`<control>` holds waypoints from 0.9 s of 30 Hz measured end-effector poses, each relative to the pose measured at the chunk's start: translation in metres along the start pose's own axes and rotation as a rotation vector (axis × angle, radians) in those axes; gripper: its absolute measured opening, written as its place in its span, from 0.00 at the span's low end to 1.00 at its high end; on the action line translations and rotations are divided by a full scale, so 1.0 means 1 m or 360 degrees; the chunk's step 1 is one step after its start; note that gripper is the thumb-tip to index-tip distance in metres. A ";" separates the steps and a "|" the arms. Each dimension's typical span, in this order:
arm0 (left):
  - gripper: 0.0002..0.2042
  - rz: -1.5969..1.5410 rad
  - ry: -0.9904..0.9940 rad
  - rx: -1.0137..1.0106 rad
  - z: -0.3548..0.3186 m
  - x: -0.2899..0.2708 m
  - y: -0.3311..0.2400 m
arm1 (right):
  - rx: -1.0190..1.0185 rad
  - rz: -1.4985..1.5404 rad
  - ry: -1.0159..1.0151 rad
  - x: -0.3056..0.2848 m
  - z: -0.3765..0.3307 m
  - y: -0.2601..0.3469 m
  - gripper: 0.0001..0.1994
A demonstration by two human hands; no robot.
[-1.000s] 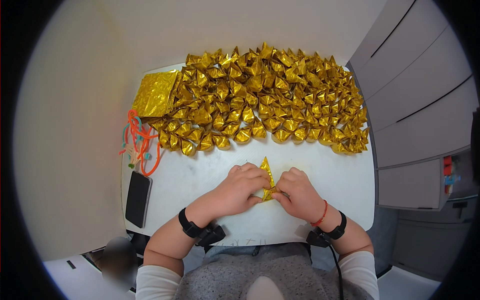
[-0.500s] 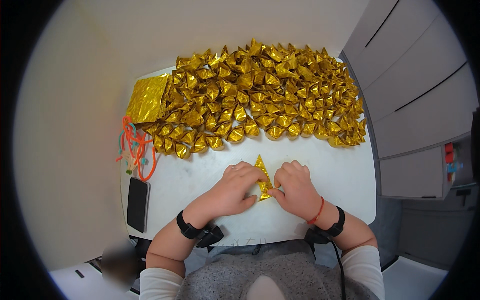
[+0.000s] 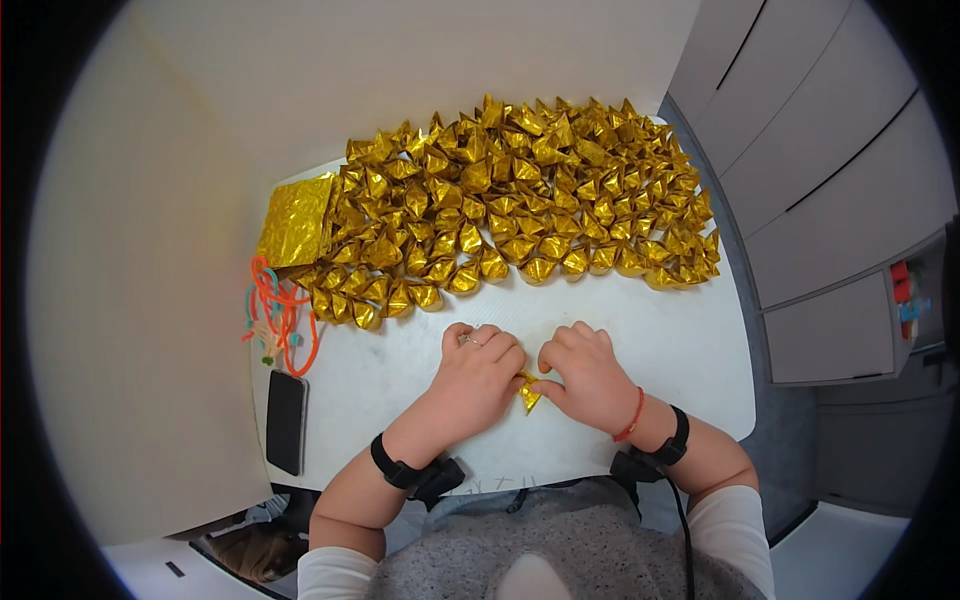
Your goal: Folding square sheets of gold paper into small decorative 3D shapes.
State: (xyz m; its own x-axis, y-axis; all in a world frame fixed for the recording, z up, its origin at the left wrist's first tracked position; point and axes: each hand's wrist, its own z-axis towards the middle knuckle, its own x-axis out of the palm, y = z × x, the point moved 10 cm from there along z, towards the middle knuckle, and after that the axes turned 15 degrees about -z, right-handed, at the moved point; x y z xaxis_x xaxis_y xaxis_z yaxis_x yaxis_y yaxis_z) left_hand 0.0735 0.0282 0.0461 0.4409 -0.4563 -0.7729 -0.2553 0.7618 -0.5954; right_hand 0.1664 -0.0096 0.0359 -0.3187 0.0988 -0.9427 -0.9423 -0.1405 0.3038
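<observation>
Gold and half hidden, a folded foil piece (image 3: pixel 529 395) could crease askew or tear if the right hand (image 3: pixel 585 376) pushes harder than the left hand (image 3: pixel 480 370) steadies it. It lies between them at the white table (image 3: pixel 390 365), its far end beneath the left fingers, curled and seemingly pinching, though knuckles obscure the grip; the right thumb touches its edge, forefinger parted.
</observation>
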 end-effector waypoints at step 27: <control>0.04 -0.2076 -0.0236 -0.0993 -0.033 0.026 0.053 | 0.0466 0.1624 0.0131 0.031 -0.006 -0.019 0.04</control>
State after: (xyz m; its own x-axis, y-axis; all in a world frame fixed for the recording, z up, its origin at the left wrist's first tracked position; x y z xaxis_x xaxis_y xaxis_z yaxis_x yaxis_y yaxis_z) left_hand 0.0433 0.0416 -0.0129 0.7206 -0.5743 0.3885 0.0806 -0.4872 -0.8696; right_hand 0.1753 -0.0100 0.0001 -0.9741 -0.0007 -0.2261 -0.2244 0.1243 0.9665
